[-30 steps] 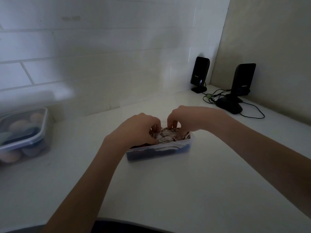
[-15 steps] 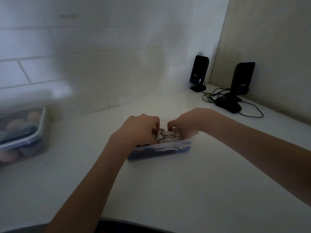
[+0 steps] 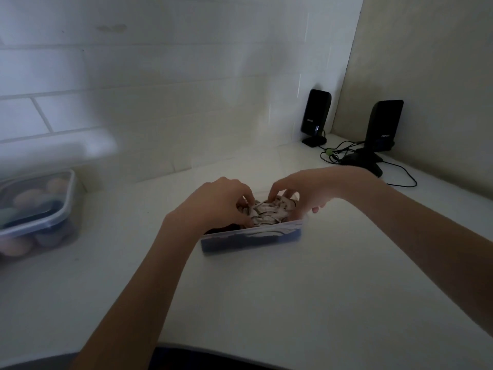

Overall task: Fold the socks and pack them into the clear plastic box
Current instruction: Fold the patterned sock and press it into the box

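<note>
A clear plastic box (image 3: 250,240) stands on the white counter in the middle of the view, with dark socks low inside it. On top lies a bunched light sock with dark stripes (image 3: 269,212). My left hand (image 3: 216,204) reaches in from the left, its curled fingers pinching the striped sock's left side. My right hand (image 3: 301,192) comes from the right, fingertips bent down onto the sock's far side, thumb hanging outside the box's right end. The box's far wall is hidden behind both hands.
A lidded clear container (image 3: 37,209) with rounded coloured items sits at the left edge. Two black speakers (image 3: 316,117) (image 3: 382,129) with tangled cables (image 3: 346,153) stand in the back right corner. A tiled wall (image 3: 160,89) runs behind; the counter's front edge curves near me.
Both hands keep working the striped sock inside the box. The right hand's fingers have spread a little over the sock. The box has hardly shifted.
</note>
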Action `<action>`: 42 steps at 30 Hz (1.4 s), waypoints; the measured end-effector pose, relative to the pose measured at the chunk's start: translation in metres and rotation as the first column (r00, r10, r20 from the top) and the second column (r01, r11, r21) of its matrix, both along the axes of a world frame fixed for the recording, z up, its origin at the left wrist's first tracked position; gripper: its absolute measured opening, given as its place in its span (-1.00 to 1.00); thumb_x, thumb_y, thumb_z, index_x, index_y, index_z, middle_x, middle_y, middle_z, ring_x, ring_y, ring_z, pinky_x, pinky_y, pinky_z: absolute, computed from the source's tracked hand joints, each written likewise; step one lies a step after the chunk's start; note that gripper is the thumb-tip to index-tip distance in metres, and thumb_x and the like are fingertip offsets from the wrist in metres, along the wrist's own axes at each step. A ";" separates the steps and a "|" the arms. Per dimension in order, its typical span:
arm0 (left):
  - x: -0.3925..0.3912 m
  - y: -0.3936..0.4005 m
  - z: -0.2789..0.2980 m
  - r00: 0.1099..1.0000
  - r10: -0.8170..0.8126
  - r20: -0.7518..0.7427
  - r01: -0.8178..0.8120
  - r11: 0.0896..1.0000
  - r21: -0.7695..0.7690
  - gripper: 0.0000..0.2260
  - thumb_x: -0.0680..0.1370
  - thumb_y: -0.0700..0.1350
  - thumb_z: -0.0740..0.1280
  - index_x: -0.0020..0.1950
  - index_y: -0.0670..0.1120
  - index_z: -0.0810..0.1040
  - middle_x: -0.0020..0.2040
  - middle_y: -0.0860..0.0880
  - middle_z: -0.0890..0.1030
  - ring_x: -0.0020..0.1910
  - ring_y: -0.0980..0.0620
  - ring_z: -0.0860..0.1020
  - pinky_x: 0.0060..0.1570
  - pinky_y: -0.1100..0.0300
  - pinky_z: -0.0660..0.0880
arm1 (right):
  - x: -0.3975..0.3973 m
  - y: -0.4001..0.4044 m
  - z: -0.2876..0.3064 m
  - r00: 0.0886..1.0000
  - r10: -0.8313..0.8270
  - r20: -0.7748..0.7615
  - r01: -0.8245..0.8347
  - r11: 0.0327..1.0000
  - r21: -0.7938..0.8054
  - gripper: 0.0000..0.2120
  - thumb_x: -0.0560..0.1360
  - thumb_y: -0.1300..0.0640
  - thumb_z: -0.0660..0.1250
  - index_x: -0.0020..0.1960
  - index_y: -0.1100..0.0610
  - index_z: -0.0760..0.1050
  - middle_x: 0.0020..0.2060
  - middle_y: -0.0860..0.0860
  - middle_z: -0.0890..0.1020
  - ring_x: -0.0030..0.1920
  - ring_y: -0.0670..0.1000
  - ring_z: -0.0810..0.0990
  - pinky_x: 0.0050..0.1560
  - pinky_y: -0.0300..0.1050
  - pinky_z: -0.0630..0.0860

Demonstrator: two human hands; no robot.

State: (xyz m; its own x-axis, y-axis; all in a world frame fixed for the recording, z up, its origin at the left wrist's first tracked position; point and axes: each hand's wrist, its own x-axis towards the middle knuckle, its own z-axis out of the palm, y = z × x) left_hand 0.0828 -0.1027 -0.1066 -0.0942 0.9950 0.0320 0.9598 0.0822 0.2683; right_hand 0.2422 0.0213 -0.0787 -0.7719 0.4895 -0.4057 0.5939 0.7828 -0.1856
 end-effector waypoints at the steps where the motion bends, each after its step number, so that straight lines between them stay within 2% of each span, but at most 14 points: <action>1: -0.001 -0.002 0.002 1.000 -0.006 0.012 0.005 1.000 0.012 -0.68 0.36 0.05 0.49 0.08 0.06 0.59 0.03 0.07 0.64 -0.07 0.09 0.55 0.04 0.05 0.53 | 0.001 0.000 0.004 0.999 0.004 -0.032 -0.004 1.000 0.004 -0.49 0.36 0.02 0.47 0.25 -0.16 0.37 0.12 -0.11 0.52 -0.32 -0.07 0.59 -0.44 -0.31 0.46; 4: -0.008 -0.007 0.006 0.999 -0.013 0.039 0.010 0.996 0.086 -0.74 0.39 0.03 0.47 0.06 0.06 0.62 -0.05 0.11 0.63 -0.08 0.14 0.53 -0.06 0.17 0.51 | 0.001 -0.002 0.014 0.986 0.041 -0.162 -0.018 0.990 0.142 -0.55 0.35 -0.06 0.48 0.20 -0.10 0.46 0.06 -0.13 0.57 -0.06 -0.04 0.57 -0.22 -0.20 0.42; 7: -0.015 -0.012 0.008 0.997 -0.006 0.080 -0.006 0.989 0.147 -0.77 0.41 0.02 0.45 0.05 0.04 0.63 -0.11 0.15 0.60 -0.12 0.17 0.54 -0.10 0.23 0.49 | -0.009 -0.009 0.014 0.951 0.144 -0.273 -0.074 0.965 0.253 -0.66 0.38 0.02 0.47 0.13 -0.01 0.53 -0.03 -0.10 0.59 -0.06 -0.06 0.54 -0.17 -0.23 0.38; 11: -0.018 -0.016 0.003 0.993 0.000 0.114 -0.021 0.983 0.183 -0.87 0.44 -0.05 0.42 -0.03 0.04 0.65 -0.14 0.11 0.65 -0.18 0.18 0.55 -0.11 0.21 0.53 | -0.024 -0.023 0.000 0.948 0.208 -0.242 -0.180 0.975 0.134 -0.67 0.37 0.06 0.46 0.12 -0.04 0.52 -0.09 -0.17 0.54 -0.05 -0.10 0.53 -0.15 -0.29 0.42; 14: -0.021 -0.020 -0.001 0.986 0.016 0.164 -0.055 0.971 0.234 -0.93 0.46 -0.09 0.40 -0.10 0.03 0.66 -0.19 0.08 0.65 -0.17 0.14 0.58 -0.09 0.15 0.56 | -0.034 -0.029 -0.015 0.941 0.219 -0.258 -0.187 0.972 0.144 -0.69 0.38 0.00 0.41 0.12 -0.08 0.53 -0.22 -0.26 0.46 -0.09 -0.09 0.48 -0.16 -0.25 0.39; 20: -0.032 -0.027 -0.004 0.980 0.048 0.195 -0.103 0.955 0.280 -0.90 0.43 -0.17 0.41 -0.13 0.01 0.66 -0.25 0.12 0.61 -0.20 0.18 0.57 -0.10 0.14 0.57 | -0.042 -0.031 -0.037 0.934 0.279 -0.222 -0.231 0.948 0.218 -0.67 0.47 0.01 0.30 0.23 -0.06 0.46 0.04 0.01 0.59 0.02 0.07 0.56 0.01 -0.04 0.51; 22: -0.032 -0.028 -0.004 0.981 0.029 0.192 -0.080 0.961 0.265 -0.88 0.41 -0.20 0.43 -0.13 0.01 0.66 -0.27 0.14 0.60 -0.22 0.22 0.57 -0.13 0.17 0.57 | -0.042 -0.029 -0.035 0.940 0.282 -0.193 -0.243 0.949 0.202 -0.64 0.46 0.01 0.31 0.25 -0.09 0.44 0.04 -0.03 0.58 -0.03 -0.01 0.56 -0.05 -0.15 0.48; 25: -0.032 -0.030 -0.002 0.982 -0.007 0.187 -0.038 0.971 0.235 -0.84 0.40 -0.21 0.45 -0.12 0.03 0.66 -0.26 0.19 0.60 -0.21 0.28 0.56 -0.16 0.26 0.52 | -0.031 -0.020 -0.012 0.954 0.169 -0.249 -0.175 0.985 -0.001 -0.61 0.40 0.05 0.42 0.20 -0.18 0.49 -0.03 -0.21 0.59 -0.20 -0.30 0.54 -0.22 -0.45 0.42; 28: -0.035 -0.032 0.002 0.986 -0.035 0.166 0.002 0.981 0.193 -0.81 0.40 -0.20 0.47 -0.05 0.04 0.66 -0.21 0.20 0.60 -0.20 0.32 0.53 -0.20 0.38 0.44 | -0.018 -0.007 0.008 0.929 0.097 -0.356 -0.090 0.995 0.036 -0.74 0.39 0.09 0.46 0.06 -0.10 0.58 -0.13 -0.23 0.63 -0.23 -0.29 0.56 -0.20 -0.35 0.45; 31: -0.035 -0.032 0.007 0.990 -0.032 0.135 0.017 0.994 0.107 -0.78 0.40 -0.21 0.46 -0.01 0.05 0.65 -0.10 0.10 0.62 -0.18 0.28 0.52 -0.16 0.33 0.48 | -0.013 -0.004 0.008 0.972 0.105 -0.210 -0.067 0.981 0.180 -0.74 0.38 0.13 0.46 0.06 -0.06 0.59 -0.14 -0.17 0.64 -0.21 -0.17 0.52 -0.28 -0.24 0.34; 35: -0.024 -0.027 0.012 0.999 -0.004 0.045 0.006 0.999 -0.044 -0.62 0.39 -0.31 0.38 0.08 0.08 0.62 -0.08 0.04 0.61 -0.18 0.21 0.53 -0.06 0.17 0.55 | -0.013 -0.009 -0.004 0.994 0.095 0.051 -0.107 0.947 0.304 -0.56 0.37 0.07 0.44 0.19 -0.21 0.45 0.00 -0.16 0.60 -0.10 -0.04 0.56 -0.36 -0.24 0.32; 38: -0.016 -0.021 0.008 0.995 -0.010 -0.097 0.001 0.995 -0.096 -0.60 0.39 -0.25 0.37 0.16 0.11 0.58 0.05 0.06 0.63 -0.06 0.10 0.55 0.02 0.09 0.55 | -0.014 -0.011 -0.016 0.988 0.071 0.140 -0.122 0.906 0.404 -0.54 0.42 0.11 0.30 0.23 -0.28 0.35 0.03 -0.11 0.61 -0.31 -0.06 0.63 -0.41 -0.25 0.38; 40: -0.013 -0.018 0.005 0.987 -0.004 -0.163 -0.010 0.996 -0.090 -0.67 0.40 -0.14 0.39 0.13 0.14 0.57 0.07 0.09 0.62 -0.01 0.07 0.56 0.00 0.13 0.53 | -0.015 -0.009 -0.023 0.984 0.056 0.169 -0.126 0.888 0.442 -0.50 0.45 0.18 0.23 0.27 -0.28 0.29 0.05 -0.07 0.60 -0.44 -0.09 0.55 -0.45 -0.25 0.37; 42: -0.012 -0.014 0.002 0.986 0.012 -0.163 -0.026 0.996 -0.088 -0.69 0.38 -0.11 0.41 0.08 0.14 0.56 0.06 0.12 0.63 -0.04 0.09 0.56 -0.06 0.18 0.49 | -0.017 -0.007 -0.025 0.980 0.055 0.190 -0.135 0.889 0.438 -0.47 0.44 0.20 0.22 0.30 -0.26 0.25 0.08 -0.04 0.60 -0.46 -0.10 0.50 -0.46 -0.23 0.35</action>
State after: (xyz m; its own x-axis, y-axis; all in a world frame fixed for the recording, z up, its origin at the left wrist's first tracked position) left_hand 0.0705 -0.1171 -0.1048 -0.1139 0.9927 -0.0404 0.9881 0.1174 0.0995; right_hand 0.2254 0.0142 -0.1032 -0.7637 0.5772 -0.2892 0.5035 0.8129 0.2928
